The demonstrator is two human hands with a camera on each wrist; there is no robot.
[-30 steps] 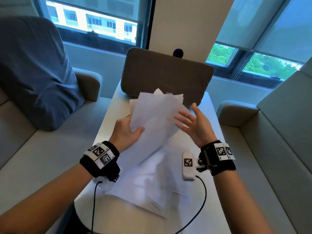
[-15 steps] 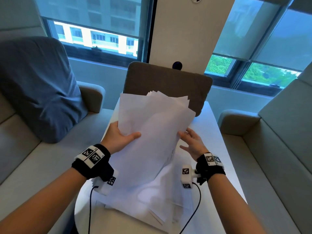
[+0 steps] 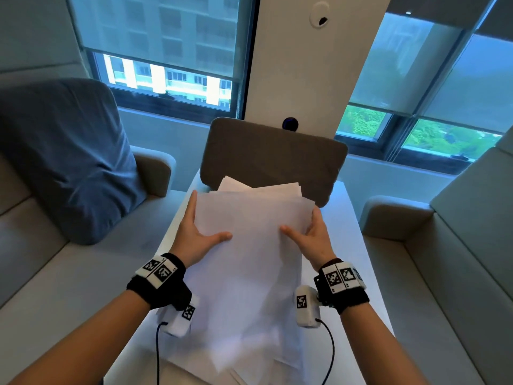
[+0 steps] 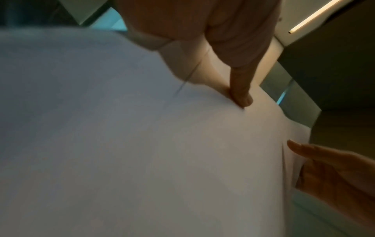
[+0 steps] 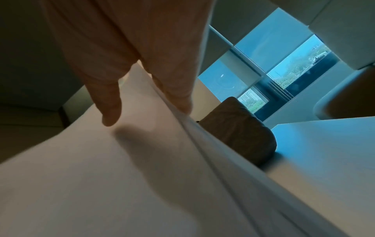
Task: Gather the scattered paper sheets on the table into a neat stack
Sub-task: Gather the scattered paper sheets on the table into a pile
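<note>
A bundle of white paper sheets [image 3: 249, 245] stands tilted over the white table [image 3: 355, 245], top edges fanned unevenly and lower end down by the table. My left hand [image 3: 194, 234] grips its left edge, thumb on the front face and fingers along the edge. My right hand [image 3: 313, 237] grips the right edge the same way. In the left wrist view my thumb presses the sheet [image 4: 121, 144], with the right hand [image 4: 334, 176] at the far edge. In the right wrist view the sheets [image 5: 101, 184] run between thumb and fingers.
A brown cushion [image 3: 272, 157] stands at the table's far end, just behind the sheets. Grey sofas [image 3: 458, 259] flank the narrow table on both sides, with a blue pillow [image 3: 63, 162] on the left one. Black wrist-camera cables [image 3: 158, 354] hang over the near table edge.
The right hand, open beside the sheets before, has closed in and now grips their right edge. The left hand slid up the left edge, and the skewed bundle has turned straighter.
</note>
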